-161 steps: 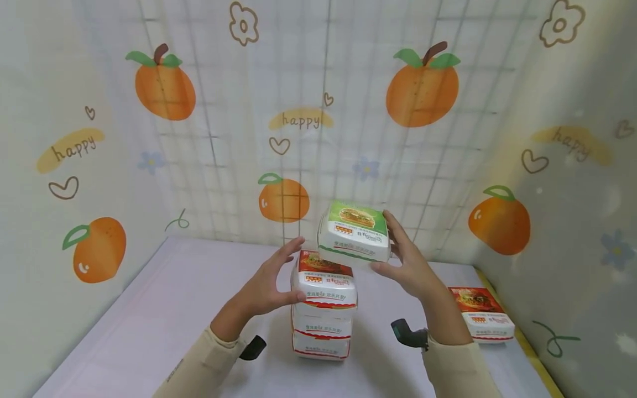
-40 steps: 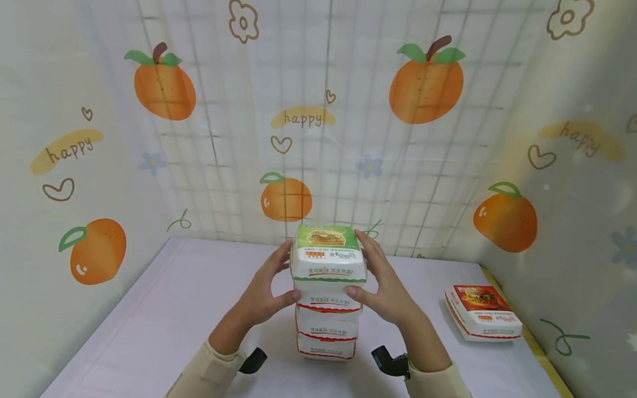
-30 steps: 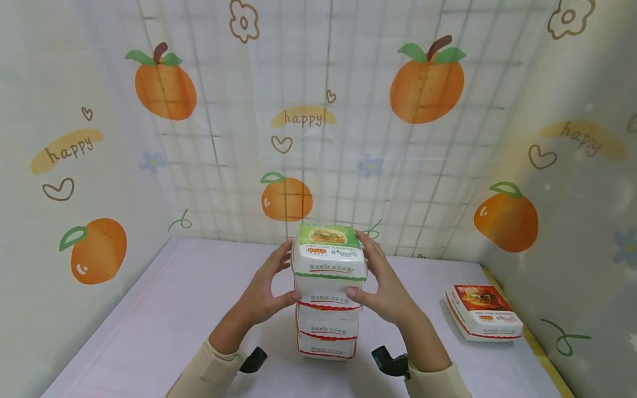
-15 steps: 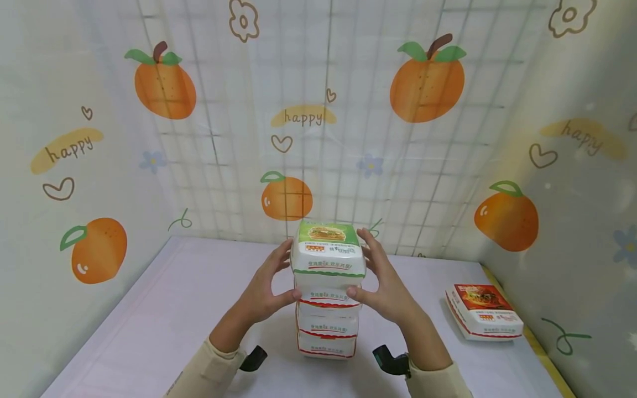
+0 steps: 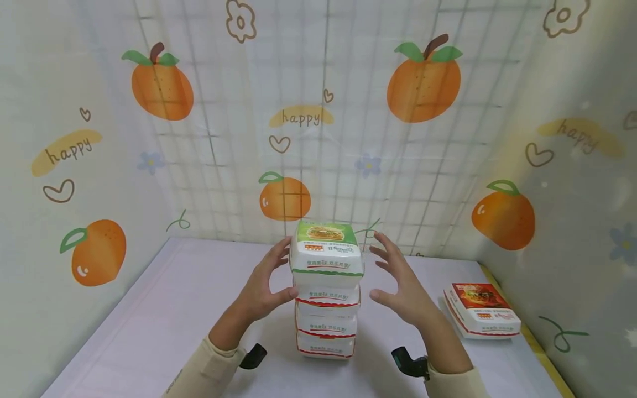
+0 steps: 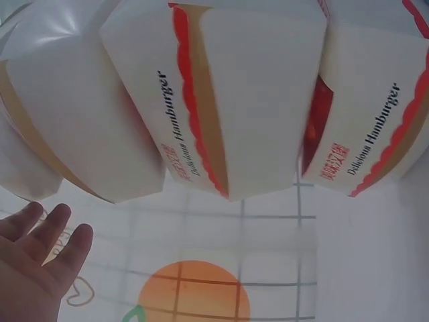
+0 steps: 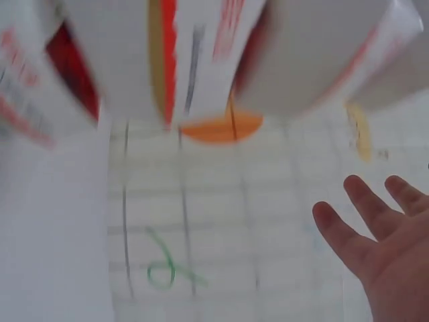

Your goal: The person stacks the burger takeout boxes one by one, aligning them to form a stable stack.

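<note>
Stack of burger boxes [image 5: 325,330] stands upright on the pale table [image 5: 199,293], a little right of centre in the lower half of the head view. Green-topped box [image 5: 327,251] is uppermost, burger picture facing up; red-trimmed boxes beneath it.

My left hand [image 5: 259,290], lower centre-left: open, fingers relaxed and reaching along the stack's left side, thumb towards its front edge. Whether I touch the cardboard there, cannot tell. Left wrist view: three fingertips at lower left, just below the boxes.

My right hand [image 5: 405,290], right of centre: open, fingers spread, nothing in it. Gap between it and the stack. Right wrist view: boxes blurred along the top, fingers at lower right.

Red-topped box [image 5: 481,310] sits alone at lower right, near the table's yellow edge strip [image 5: 537,348]. Backdrop curtain [image 5: 239,110] fills the upper frame, printed with oranges and "happy".
</note>
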A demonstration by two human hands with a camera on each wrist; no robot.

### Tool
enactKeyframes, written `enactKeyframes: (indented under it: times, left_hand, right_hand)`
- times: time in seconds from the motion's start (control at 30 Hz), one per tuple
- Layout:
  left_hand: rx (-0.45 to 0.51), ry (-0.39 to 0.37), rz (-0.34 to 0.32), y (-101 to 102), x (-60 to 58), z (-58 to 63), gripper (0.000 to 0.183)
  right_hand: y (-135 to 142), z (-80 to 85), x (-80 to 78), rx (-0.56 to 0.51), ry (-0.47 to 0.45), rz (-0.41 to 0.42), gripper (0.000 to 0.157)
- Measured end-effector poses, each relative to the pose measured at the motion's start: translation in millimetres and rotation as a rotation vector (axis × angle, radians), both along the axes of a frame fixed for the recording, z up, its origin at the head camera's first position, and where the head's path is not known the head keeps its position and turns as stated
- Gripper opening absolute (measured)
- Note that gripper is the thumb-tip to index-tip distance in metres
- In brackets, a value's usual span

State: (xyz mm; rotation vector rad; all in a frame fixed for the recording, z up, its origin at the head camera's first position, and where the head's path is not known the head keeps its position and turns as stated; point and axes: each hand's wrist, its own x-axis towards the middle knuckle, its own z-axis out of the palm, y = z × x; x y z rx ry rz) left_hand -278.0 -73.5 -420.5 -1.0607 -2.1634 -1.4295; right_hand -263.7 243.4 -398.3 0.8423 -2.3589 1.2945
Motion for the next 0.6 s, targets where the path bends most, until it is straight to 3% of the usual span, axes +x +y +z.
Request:
enactKeyframes:
  times: [0.27,0.6]
  left_hand:
    - [-0.006,0.064,0.021,-0.5,-0.5,7.3,0.087]
    - [-0.020,0.153,0.050,-5.5,0.5,15.3,0.084]
  right_hand:
    - [54.8,1.0,8.1,0.051,0.047,-0.129,0.085]
    - [109.6,-15.0,17.9,0.270,-0.030,-0.470,0.060]
